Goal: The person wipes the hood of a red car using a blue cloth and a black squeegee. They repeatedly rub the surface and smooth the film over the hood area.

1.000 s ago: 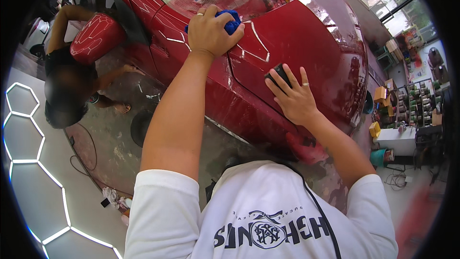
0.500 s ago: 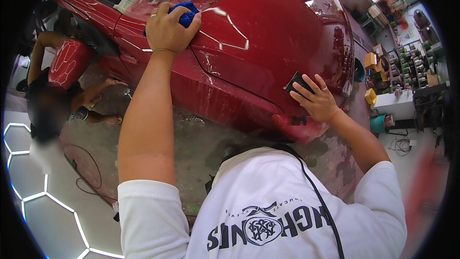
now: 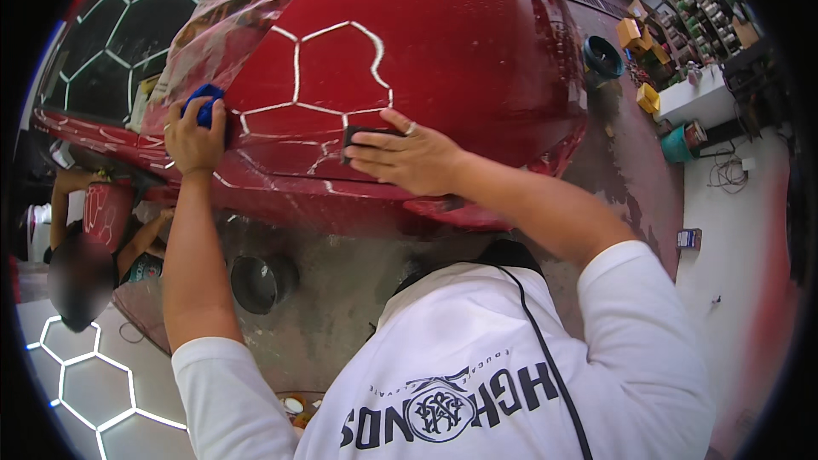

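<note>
A wet, glossy red car body [image 3: 460, 43] spreads in front of me, with hexagonal light reflections on it. My left hand [image 3: 195, 143] is closed around a bunched blue cloth [image 3: 204, 100] and rests on the panel beside the masked window area. Farther right, my right hand [image 3: 409, 158] lies with fingers extended over a black sanding block [image 3: 351, 141], pressing it to the panel's side just above the lower body edge. The fingers cover most of the block.
Plastic and paper masking [image 3: 226, 43] covers the car's window edge. At left crouches another person [image 3: 81, 277] beside the car. A black bucket [image 3: 264, 283] stands on the floor below the panel; a dark tub [image 3: 602, 57] and a yellow container [image 3: 648, 99] are at right.
My right hand has moved the black block leftward along the panel, away from the rear corner. My left hand still grips the blue cloth. The view has shifted, bringing the black bucket into sight.
</note>
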The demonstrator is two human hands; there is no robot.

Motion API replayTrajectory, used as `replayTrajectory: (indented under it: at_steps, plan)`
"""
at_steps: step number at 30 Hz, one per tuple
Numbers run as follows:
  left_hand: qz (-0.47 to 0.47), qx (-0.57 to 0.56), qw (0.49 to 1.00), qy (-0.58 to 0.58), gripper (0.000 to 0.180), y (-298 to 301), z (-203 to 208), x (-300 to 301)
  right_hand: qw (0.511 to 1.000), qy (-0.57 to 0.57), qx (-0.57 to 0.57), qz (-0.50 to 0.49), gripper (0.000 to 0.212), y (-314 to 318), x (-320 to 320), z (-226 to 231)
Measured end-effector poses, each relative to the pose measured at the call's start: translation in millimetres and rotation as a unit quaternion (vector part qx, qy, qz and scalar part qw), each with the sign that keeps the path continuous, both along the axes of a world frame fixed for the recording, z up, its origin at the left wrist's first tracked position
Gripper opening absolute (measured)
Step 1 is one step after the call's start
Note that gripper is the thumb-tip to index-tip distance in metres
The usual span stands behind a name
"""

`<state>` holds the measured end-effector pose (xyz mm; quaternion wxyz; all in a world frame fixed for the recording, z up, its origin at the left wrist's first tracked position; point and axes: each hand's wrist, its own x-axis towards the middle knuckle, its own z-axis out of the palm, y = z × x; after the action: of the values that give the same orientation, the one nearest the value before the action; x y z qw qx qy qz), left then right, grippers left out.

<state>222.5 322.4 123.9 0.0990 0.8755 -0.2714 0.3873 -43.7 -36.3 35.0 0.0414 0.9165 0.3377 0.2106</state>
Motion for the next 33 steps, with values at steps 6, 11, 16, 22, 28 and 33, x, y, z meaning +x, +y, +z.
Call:
replayTrajectory:
  at_steps: [6, 11, 16, 22, 28, 33]
  plan:
    - [0.098, 0.031, 0.995, 0.007, 0.033, -15.3, -3.9, -18.1, 0.996, 0.084, -0.006, -0.015, 0.067, -212.9, -116.1, -38.0]
    - [0.055, -0.003, 0.998, 0.013, 0.03, -125.5, -23.9, -100.8, 0.993, 0.108, -0.056, 0.006, 0.058, -318.2, -146.1, -58.9]
    - [0.029, 0.021, 0.995, 0.089, 0.028, -287.5, -34.9, -179.3, 0.998, 0.012, 0.041, 0.053, 0.055, -178.3, -86.1, -50.8]
    - [0.151, 0.006, 0.985, 0.087, 0.029, -303.4, -48.9, -188.3, 0.988, 0.098, 0.025, 0.115, 0.059, -321.6, -111.3, -72.6]
    - [0.171, 0.026, 0.981, 0.088, 0.027, -320.5, -50.2, -185.0, 0.989, 0.074, 0.002, 0.126, 0.06, -422.7, -115.0, -103.6]
    - [0.171, 0.03, 0.981, 0.089, 0.028, -317.7, -52.2, -181.4, 0.988, 0.066, 0.098, 0.102, 0.06, -324.1, -107.5, -81.6]
